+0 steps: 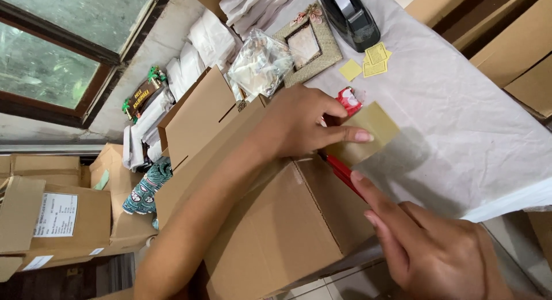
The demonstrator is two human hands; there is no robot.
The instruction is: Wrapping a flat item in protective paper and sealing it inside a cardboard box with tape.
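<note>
A brown cardboard box (276,231) rests at the edge of a table covered with a white cloth (460,104). My left hand (299,125) presses on the box top, its fingers holding a tan cardboard flap (371,130) at the box's far end. My right hand (425,242) holds a red-handled tool (342,170) against the box edge under that flap; its tip is hidden. A small red packet (348,99) lies just beyond my left fingers.
A framed picture (307,44), a clear bag of pale items (260,64), a black tape dispenser (351,15) and yellow paper slips (368,63) lie on the cloth. Folded cardboard (195,116), white wrapped bundles (210,38) and more labelled boxes (63,219) stand left by a window.
</note>
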